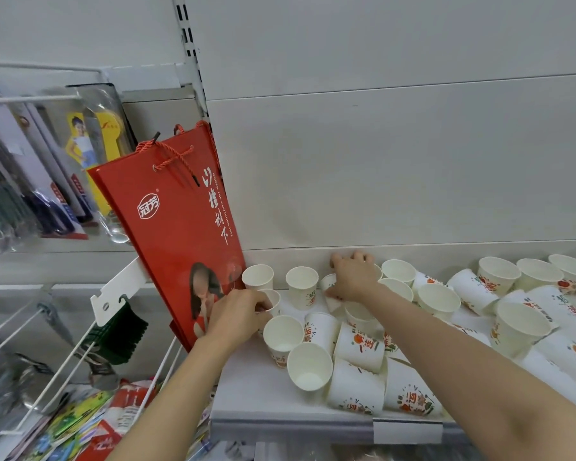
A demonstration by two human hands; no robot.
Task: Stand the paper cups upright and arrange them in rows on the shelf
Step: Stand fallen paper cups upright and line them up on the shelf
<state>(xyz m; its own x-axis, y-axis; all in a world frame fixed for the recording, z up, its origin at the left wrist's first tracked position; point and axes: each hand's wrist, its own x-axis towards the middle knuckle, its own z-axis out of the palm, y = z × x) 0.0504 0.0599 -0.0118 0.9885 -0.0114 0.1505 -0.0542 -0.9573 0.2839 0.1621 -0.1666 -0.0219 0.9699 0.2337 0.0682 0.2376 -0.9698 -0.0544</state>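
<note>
From the head camera, your left hand (238,312) reaches to the left end of the white shelf (246,387), its fingers curled round the rim of an upright paper cup (271,299) that stands just in front of the corner cup (257,276). Your right hand (354,277) stretches further back, near the rear panel (379,168), and lies over a tilted cup (330,289), the fingers bent round it so that you grasp it from above. Between your two hands another upright cup (302,287) stands at the back of the shelf, apart from its neighbours. Nearer the front edge, two cups (281,337) and (310,366) stand with open mouths up, touching each other, and just right of them several printed cups (356,347) lie on their sides in a loose heap, pressed against one another. To the right of your right forearm, more upright cups (398,271) cluster by the back panel, and a larger jumble of standing and toppled cups (519,324) fills the right part of the shelf. A red paper gift bag (177,234) with rope handles leans against the upright post at the left end of the shelf, touching the corner cup. Further left hang packaged goods (47,168) on wire hooks.
</note>
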